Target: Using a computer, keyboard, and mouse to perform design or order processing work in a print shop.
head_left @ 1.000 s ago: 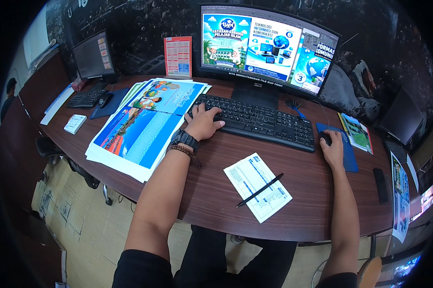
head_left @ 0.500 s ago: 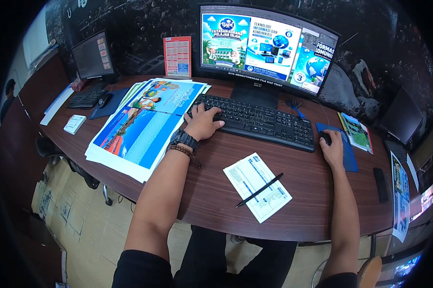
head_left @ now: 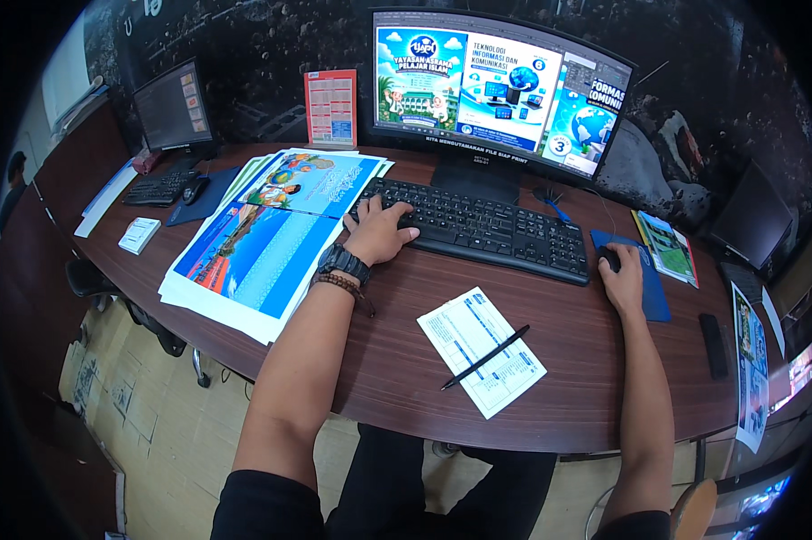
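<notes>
My left hand (head_left: 377, 232) rests on the left end of a black keyboard (head_left: 496, 232), its fingers spread over the keys, with a dark watch and a beaded bracelet on the wrist. At the right, my right hand (head_left: 624, 281) is curled over a black computer mouse (head_left: 610, 258), which it partly hides, on a blue mouse pad (head_left: 655, 301). Behind the keyboard a monitor (head_left: 505, 85) displays blue and green cover designs. Between my forearms lies a pad of printed forms (head_left: 464, 326) with a black pen (head_left: 485, 358) across it.
A stack of large colour prints (head_left: 271, 234) lies left of the keyboard, by a red calendar (head_left: 331, 108). Farther left are a second monitor (head_left: 174, 103), another keyboard (head_left: 161, 187) and small white cards (head_left: 139, 235). On the right are booklets (head_left: 667, 247) and a black oblong object (head_left: 713, 346).
The whole view has shifted very slightly. Both hands stay in the same places, on the keyboard and on the mouse.
</notes>
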